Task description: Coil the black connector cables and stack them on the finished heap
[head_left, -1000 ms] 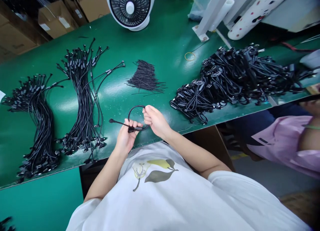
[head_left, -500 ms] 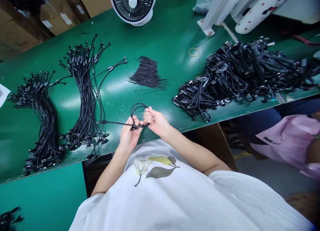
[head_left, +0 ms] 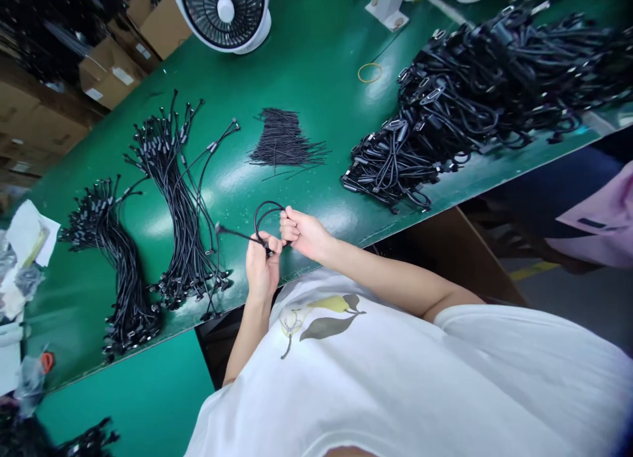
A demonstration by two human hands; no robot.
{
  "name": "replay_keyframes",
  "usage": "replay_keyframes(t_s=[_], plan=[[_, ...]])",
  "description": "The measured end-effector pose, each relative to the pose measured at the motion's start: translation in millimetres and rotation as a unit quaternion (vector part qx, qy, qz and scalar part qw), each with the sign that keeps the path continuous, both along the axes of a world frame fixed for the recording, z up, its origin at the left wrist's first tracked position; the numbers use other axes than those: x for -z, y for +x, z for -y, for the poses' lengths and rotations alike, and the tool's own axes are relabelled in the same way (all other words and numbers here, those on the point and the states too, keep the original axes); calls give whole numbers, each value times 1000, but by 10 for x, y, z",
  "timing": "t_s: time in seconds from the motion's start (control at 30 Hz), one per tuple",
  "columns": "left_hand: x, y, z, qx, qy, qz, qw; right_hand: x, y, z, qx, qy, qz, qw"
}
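Observation:
Both hands hold one short black cable just above the near edge of the green table. My left hand pinches the crossing of the coil, with a free end sticking out to the left. My right hand is closed on the looped part, fingers curled. The cable makes about two small loops between the hands.
A big heap of loose black cables lies at the right. Two laid-out rows of cables lie at the left. A pile of thin black ties, a rubber band and a fan sit further back. Another person's pink sleeve shows at the right.
The cable went from one loop to about two loops as my right hand wound it. The free end at the left got shorter. The view swung left and tilted.

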State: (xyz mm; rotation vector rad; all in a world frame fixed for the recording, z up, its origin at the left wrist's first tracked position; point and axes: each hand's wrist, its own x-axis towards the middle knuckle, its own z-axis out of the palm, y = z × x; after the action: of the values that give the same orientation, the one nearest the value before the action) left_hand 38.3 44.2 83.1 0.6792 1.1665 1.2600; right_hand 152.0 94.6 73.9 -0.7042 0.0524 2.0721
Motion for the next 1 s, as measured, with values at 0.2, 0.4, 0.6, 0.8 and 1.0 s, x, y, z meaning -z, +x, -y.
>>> replay_keyframes(t_s=[0.2, 0.4, 0.6, 0.8, 1.0], plan=[[49, -79, -48, 50, 32, -218, 974, -24, -18, 195, 16, 252, 227, 940], [16, -124, -3, 186, 21, -308, 933, -117, 44, 272, -26, 327, 288, 900], [49, -183, 127, 326, 8, -278, 904, -84, 25, 238, -45, 110, 147, 982], [221, -177, 192, 353, -51, -184, 916, -104, 63, 185, -71, 118, 93, 986], [121, -88, 115, 371, -205, 140, 895, -131, 124, 58, -106, 165, 122, 973]])
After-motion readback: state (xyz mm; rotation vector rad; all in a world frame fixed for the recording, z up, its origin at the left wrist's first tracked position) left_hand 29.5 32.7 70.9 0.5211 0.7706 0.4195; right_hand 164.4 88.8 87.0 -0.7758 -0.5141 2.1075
